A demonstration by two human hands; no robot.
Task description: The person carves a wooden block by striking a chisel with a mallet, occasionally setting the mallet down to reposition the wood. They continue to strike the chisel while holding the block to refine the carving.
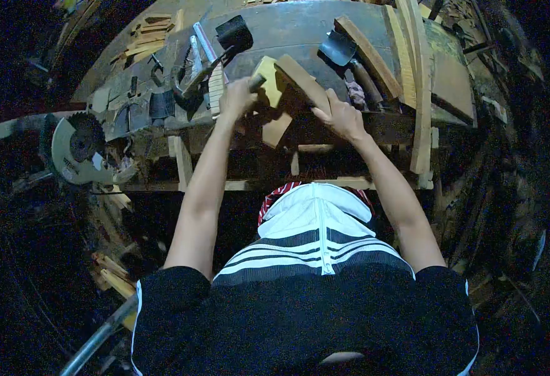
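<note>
My left hand is closed around a short round handle whose blunt end sticks out past the thumb; the rest of it is hidden. My right hand grips the near end of a flat wooden strip, which slants away to the left. Between my hands lies a pale yellow piece, partly in shadow. Below it a tan wooden piece reaches over the bench's front edge. Beside my left hand is a light, striped strip.
On the workbench are a dark square-headed tool and a clamp at left. A metal-bladed tool and long boards lie at right. A circular saw blade stands at far left.
</note>
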